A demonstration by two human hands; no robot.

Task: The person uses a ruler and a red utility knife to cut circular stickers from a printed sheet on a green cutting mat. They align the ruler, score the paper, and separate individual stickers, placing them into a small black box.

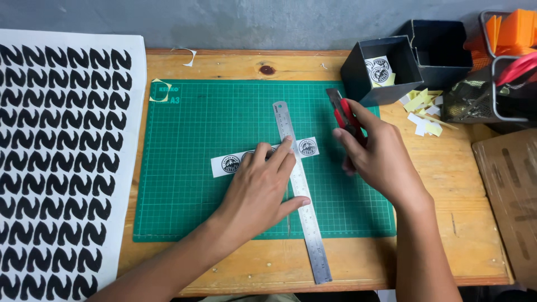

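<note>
The strip of round printed stickers (263, 155) lay flat across the middle of the green cutting mat (196, 140), its centre covered by the left hand (263, 187) and a steel ruler (299, 190) crossing it at a slight slant, so that one sticker showed to the left of the hand and one to the right of the ruler. The strip looked thin, light and limp, the sort of paper that slides or curls on a smooth mat unless it is pinned flat, and it seemed best held down through the ruler close to the cutting line rather than lifted by an end. The left hand was spread with fingers extended, pressing on the strip and the ruler's left edge, gripping nothing. The ruler itself looked stiff and slick, likely to skate if the pressure were uneven. The right hand (372, 151) was closed around a red and black utility knife (342, 112), its tip near the ruler's upper right side, above the strip. Beyond the mat, on the wooden table (436, 184), stood a dark open box (377, 67) holding cut stickers, with yellow and white offcuts (422, 109) beside it. A large sheet patterned with black shapes (61, 162) lay along the table's left side.
</note>
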